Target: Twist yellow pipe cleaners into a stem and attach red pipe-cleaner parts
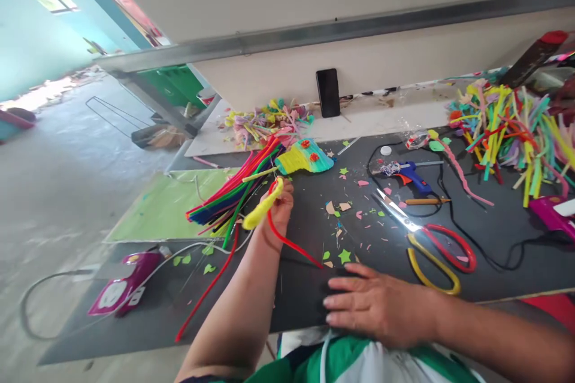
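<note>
My left hand (282, 206) reaches over the dark tabletop, its fingers closed around a yellow pipe cleaner piece (263, 208) bent at the top. A red pipe cleaner (287, 240) hangs from the same grip and trails to the right. Just beyond the fingers lies a flat yellow and turquoise fuzzy piece (309, 157) with small orange-red bits on it. Left of it is a bundle of long coloured pipe cleaners (229, 194). My right hand (381, 304) rests near the front edge with fingers stretched out, holding nothing. Scissors (415, 228) with red and yellow handles lie beyond it.
A blue glue gun (413, 176) with a black cord and a brown stick-like tool (424, 201) lie right. Pipe cleaner piles (507, 131) stand back right and back left (267, 122). A phone (328, 93) leans on the white panel. A magenta device (128, 281) sits left.
</note>
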Available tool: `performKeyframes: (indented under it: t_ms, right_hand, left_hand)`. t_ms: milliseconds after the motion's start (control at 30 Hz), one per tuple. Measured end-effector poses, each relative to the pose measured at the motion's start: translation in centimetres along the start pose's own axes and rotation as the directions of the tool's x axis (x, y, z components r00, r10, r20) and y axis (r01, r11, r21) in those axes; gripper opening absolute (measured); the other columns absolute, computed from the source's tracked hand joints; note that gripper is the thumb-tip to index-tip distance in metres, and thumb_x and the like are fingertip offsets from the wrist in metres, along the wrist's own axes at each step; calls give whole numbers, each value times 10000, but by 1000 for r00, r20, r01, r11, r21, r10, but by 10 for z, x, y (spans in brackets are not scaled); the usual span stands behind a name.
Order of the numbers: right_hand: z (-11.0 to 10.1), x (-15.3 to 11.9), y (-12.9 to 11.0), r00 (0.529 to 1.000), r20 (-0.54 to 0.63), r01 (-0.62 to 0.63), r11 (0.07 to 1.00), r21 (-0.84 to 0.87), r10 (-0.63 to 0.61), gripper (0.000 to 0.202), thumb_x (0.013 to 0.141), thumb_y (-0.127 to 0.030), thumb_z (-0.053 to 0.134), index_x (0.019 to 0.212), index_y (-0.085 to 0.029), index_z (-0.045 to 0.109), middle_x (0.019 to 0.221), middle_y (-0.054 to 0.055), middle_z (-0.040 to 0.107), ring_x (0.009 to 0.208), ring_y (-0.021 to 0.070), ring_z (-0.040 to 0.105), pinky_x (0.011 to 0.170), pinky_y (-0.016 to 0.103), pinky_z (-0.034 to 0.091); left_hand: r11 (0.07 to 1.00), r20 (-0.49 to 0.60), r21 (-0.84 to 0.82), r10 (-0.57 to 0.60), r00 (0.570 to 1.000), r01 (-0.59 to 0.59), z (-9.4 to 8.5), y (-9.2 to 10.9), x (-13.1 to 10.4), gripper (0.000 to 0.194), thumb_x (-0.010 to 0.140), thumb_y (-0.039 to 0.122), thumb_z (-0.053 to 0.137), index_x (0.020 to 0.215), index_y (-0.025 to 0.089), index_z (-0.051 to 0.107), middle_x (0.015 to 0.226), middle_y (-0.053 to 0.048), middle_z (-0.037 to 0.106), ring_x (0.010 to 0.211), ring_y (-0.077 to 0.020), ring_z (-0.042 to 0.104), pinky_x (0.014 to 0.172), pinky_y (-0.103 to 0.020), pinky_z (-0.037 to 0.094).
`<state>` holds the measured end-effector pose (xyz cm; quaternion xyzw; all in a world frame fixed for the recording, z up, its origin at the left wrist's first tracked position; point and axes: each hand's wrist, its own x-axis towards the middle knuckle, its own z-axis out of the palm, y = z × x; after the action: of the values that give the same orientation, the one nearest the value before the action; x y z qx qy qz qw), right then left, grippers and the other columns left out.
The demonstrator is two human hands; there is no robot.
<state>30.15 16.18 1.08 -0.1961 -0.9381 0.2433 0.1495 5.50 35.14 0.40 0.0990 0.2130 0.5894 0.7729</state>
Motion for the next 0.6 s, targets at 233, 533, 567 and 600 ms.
performKeyframes:
  t_ms: [233, 533, 567, 600]
  right_hand:
    - [1, 18, 31, 997, 73, -30, 994, -102, 37, 652, 891, -472, 484, 1446, -178, 306, 1474, 93, 388, 1412, 229, 233, 1168, 453, 81]
    - [-18, 42, 70, 826, -312, -557, 759, -335, 469, 549, 898, -412, 505, 1387, -181, 410, 1434, 128, 442, 1379, 292, 299, 1110, 574, 182]
    - [-22, 44, 73, 809, -352, -579, 743, -337, 471, 503, 905, -363, 505, 1368, -180, 436, 1392, 130, 494, 1360, 291, 336, 1105, 578, 187]
    - [-27, 45, 76, 797, -392, -590, 733, -339, 460, 463, 910, -315, 498, 1352, -183, 458, 1347, 130, 539, 1343, 284, 367, 1104, 574, 187]
  left_hand:
    - [975, 124, -220, 31, 992, -3, -6, 5, 1, 171, 847, -13, 390, 856, 147, 449, 728, 8, 473, 556, -11, 472, 507, -21, 445]
    - [950, 229, -306, 5, 973, 67, -11, 15, 2, 234, 852, -28, 347, 963, 142, 463, 769, -5, 487, 598, -21, 505, 537, -33, 472]
    - [949, 231, -307, -3, 973, 76, -11, 16, 2, 236, 858, -24, 339, 968, 142, 467, 772, -7, 489, 601, -23, 508, 537, -39, 475]
    - [949, 230, -303, -14, 973, 85, -10, 16, 2, 230, 865, -17, 336, 959, 143, 471, 766, -6, 490, 597, -22, 506, 534, -42, 474]
